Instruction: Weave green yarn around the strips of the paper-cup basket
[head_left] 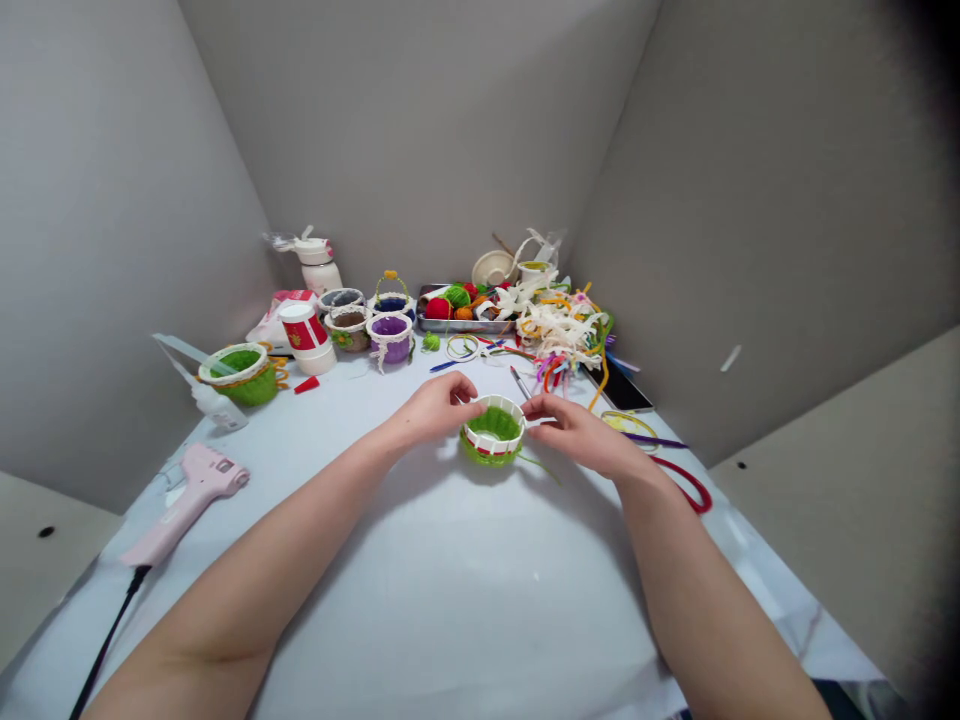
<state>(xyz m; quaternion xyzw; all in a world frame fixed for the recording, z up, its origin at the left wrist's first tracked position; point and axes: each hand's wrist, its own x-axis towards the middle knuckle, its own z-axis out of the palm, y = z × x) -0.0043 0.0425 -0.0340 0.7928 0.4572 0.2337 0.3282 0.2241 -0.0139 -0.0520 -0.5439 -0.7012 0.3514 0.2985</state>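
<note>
Grasping the green basket (491, 447) by its rim, left hand (439, 408) and right hand (576, 432) appear mid-wrapping; yarn tail (541, 467) likely needs guiding.

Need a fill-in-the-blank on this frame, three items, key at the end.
1. The small round white-slatted basket between the left hand and the right hand trails a loose ____ yarn end.
2. The pistol-shaped plastic glue gun is ____ in colour.
3. The flat rectangular dark-screened phone lies on the person's ____ side.

Missing words: green; pink; right
</note>
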